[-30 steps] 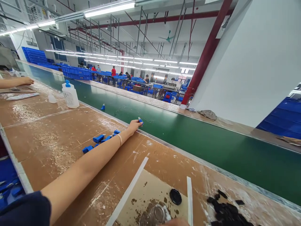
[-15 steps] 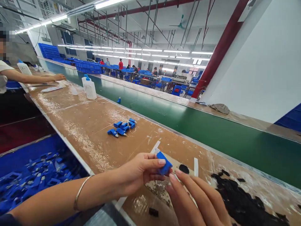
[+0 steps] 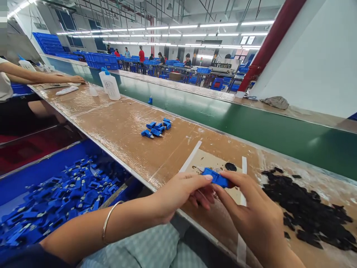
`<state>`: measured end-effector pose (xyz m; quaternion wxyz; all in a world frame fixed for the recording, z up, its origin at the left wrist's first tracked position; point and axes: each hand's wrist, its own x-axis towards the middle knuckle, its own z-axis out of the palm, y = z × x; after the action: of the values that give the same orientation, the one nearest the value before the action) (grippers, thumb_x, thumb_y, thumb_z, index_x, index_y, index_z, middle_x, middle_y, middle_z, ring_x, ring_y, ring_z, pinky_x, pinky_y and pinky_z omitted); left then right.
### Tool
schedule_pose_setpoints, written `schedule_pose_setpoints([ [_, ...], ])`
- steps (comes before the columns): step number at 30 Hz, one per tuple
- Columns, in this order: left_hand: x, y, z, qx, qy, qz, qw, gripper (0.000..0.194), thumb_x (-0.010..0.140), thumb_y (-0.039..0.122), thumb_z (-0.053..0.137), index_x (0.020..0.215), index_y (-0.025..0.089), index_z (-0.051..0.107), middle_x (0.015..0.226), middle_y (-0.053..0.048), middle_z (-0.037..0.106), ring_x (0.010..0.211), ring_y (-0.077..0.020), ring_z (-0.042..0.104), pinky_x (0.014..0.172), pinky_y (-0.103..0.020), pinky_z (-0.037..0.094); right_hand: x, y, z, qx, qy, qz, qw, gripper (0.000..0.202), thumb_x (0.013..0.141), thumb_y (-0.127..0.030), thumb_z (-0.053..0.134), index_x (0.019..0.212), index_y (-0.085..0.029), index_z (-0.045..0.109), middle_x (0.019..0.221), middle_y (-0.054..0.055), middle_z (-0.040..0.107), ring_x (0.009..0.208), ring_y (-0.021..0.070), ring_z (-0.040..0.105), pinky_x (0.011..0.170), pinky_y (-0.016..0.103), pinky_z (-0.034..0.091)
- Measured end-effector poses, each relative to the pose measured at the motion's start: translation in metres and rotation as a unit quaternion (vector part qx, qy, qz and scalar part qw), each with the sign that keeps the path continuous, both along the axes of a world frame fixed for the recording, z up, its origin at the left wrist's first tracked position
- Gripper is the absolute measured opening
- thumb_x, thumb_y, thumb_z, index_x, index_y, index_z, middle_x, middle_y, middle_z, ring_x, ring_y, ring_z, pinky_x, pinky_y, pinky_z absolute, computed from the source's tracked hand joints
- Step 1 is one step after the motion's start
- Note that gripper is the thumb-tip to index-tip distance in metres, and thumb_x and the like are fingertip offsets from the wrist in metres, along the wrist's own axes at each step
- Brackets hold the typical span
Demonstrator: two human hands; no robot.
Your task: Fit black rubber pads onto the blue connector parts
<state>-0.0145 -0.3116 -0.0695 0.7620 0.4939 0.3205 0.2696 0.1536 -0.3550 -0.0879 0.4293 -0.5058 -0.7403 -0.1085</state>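
A small blue plastic part (image 3: 215, 177) with a pale tip on its left end is held in front of me. My left hand (image 3: 181, 191) grips it, thumb on top and fingers curled beneath. At its right end, the thumb and index finger of my right hand (image 3: 252, 206) are closed on it; whether something small sits between them is hidden. Under and behind the hands lies a beige sheet (image 3: 208, 158), taped to the bench with white strips and bearing a round black disc (image 3: 230, 166). Right of my right hand spreads a pile of black pieces (image 3: 306, 208).
Several similar blue parts (image 3: 156, 128) lie on the brown bench (image 3: 119, 126). Below left, a blue bin (image 3: 16, 186) holds many more. A white bottle (image 3: 111, 85) stands farther back. A green conveyor belt (image 3: 195, 100) runs behind the bench, and a co-worker's arm (image 3: 41, 76) reaches in at left.
The view has tilted down and left. The blue part has turned from steeply slanted to nearly level. My right hand's fingers, extended beside the part before, now pinch its right end.
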Motion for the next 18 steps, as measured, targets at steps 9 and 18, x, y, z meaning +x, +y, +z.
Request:
schedule_pose_setpoints([
  [9,-0.015,0.011,-0.030,0.262,0.121,0.038,0.957,0.027,0.078,0.028,0.063,0.103,0.015,0.065,0.084,-0.003,0.065,0.076,-0.0160,0.058,0.067,-0.024,0.044,0.006,-0.004,-0.024,-0.399,0.333,0.045,0.853,0.039,0.079,-0.053,0.059,0.097,-0.019,0.065,0.092,0.006,0.069,0.081,0.0199,0.065,0.068,0.027,0.052],
  [18,-0.008,0.017,-0.046,0.256,0.117,0.052,0.958,0.011,0.077,0.022,0.063,0.080,0.013,0.069,0.072,-0.002,0.066,0.067,-0.0139,0.058,0.062,-0.022,0.043,0.009,-0.001,-0.039,-0.413,0.332,0.052,0.846,0.042,0.082,-0.052,0.056,0.105,-0.018,0.062,0.096,0.008,0.068,0.088,0.0233,0.064,0.077,0.036,0.051],
])
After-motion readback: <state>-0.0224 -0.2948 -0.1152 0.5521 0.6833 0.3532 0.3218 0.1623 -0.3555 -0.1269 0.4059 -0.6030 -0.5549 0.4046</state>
